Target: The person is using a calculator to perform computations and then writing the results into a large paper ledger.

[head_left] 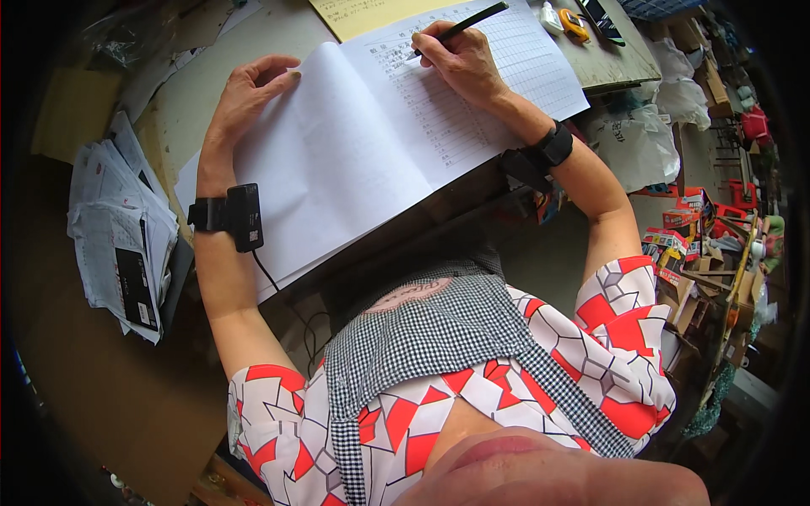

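Note:
A large notebook (337,160) with white pages lies spread on the table, its right page ruled in a table with rows of handwriting. Closed around a black pen (474,25), my right hand (462,64) rests on that ruled page, the pen's tip at the written rows near the top. My left hand (251,91) lies at the far left edge of the blank left page, fingers stretched out and thumb apart, holding nothing. Each wrist wears a black strap; a small black device (244,218) sits on the left one.
A yellow sheet (371,15) lies beyond the notebook. A small white bottle (551,18), a yellow tape measure (575,26) and a dark phone-like object (604,22) sit at the table's right. Stacked papers (118,228) stand at left. Plastic bags (637,148) and red boxes (675,240) crowd the right.

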A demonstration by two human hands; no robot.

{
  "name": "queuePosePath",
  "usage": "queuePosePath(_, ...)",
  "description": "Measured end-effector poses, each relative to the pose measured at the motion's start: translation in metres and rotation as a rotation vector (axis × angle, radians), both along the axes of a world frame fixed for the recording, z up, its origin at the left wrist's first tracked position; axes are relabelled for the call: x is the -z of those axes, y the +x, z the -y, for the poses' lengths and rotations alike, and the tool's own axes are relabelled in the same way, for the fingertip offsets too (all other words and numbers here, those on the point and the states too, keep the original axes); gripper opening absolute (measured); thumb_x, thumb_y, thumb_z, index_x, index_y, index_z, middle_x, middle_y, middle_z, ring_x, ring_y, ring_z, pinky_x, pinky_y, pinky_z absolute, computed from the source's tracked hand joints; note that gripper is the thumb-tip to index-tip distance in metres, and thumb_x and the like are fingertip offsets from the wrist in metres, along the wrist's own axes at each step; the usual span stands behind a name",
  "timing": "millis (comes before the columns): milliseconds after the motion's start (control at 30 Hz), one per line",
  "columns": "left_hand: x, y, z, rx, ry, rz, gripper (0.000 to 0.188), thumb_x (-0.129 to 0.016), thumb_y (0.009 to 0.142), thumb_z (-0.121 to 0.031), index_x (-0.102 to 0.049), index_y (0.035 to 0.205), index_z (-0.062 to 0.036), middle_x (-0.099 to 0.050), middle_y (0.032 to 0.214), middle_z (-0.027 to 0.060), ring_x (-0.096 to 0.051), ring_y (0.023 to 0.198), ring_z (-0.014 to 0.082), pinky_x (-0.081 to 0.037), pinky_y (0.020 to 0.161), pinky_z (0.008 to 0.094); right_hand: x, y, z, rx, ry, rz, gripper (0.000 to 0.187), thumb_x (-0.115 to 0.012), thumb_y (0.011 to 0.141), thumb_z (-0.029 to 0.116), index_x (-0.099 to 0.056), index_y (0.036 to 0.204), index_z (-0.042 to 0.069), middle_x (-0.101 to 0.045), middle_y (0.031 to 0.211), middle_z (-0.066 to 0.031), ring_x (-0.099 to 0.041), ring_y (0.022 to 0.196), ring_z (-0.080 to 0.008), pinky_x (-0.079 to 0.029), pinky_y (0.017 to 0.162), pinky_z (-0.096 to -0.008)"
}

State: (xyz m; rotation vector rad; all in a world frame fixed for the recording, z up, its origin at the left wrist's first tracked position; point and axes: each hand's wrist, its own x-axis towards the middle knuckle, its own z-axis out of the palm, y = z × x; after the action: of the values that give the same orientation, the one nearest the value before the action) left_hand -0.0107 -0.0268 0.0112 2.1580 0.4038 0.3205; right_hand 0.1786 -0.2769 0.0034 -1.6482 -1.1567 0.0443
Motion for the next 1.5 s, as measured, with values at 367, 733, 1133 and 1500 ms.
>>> queuePosePath(367,-0.0024,-0.0015,0.0021,-0.003,0.01,0.001,0.027,-0.07,0.081,-0.031,-0.07,0.104,-0.017,-0.069,0.09,0.0019,-0.062,0.085,0.0126,-0.048,0.082,0.0292,0.0024,-0.0017,-0.0019,0.003,0.008,0.059,0.023,-0.057,0.089,0.02,-0.065,0.077,0.002,-0.062,0.058,-0.0035,-0.057,0.05,-0.0085,-0.045,0.049,-0.0229)
queuePosePath(733,0.0011,-0.0012,-0.0018,0.001,0.011,0.001,0.027,-0.07,0.081,-0.031,-0.07,0.104,-0.0172,-0.07,0.092,0.0034,-0.063,0.084,0.0132,-0.048,0.081,0.0295,-0.0009,-0.0039,-0.0006,0.023,0.0,0.013,0.023,-0.058,0.088,0.02,-0.066,0.077,0.002,-0.062,0.057,-0.0037,-0.057,0.05,-0.0084,-0.045,0.048,-0.0231)
queuePosePath(1133,-0.0001,-0.0027,0.0011,-0.008,0.034,0.014,0.03,-0.071,0.079,-0.033,-0.07,0.105,-0.0165,-0.07,0.092,0.0051,-0.065,0.084,0.0151,-0.05,0.082,0.0315,0.0008,-0.0043,-0.0027,0.051,-0.004,0.083,0.023,-0.057,0.089,0.019,-0.066,0.076,0.001,-0.062,0.056,-0.0048,-0.058,0.048,-0.0096,-0.047,0.049,-0.0225)
queuePosePath(1500,-0.0017,0.0016,0.0012,0.006,0.032,-0.005,0.03,-0.071,0.079,-0.033,-0.07,0.105,-0.0169,-0.07,0.093,0.0049,-0.064,0.086,0.0159,-0.05,0.084,0.032,-0.0017,-0.0025,0.0032,0.08,-0.03,0.051,0.024,-0.057,0.088,0.019,-0.066,0.076,0.001,-0.063,0.057,-0.0053,-0.059,0.05,-0.0101,-0.047,0.049,-0.0232)
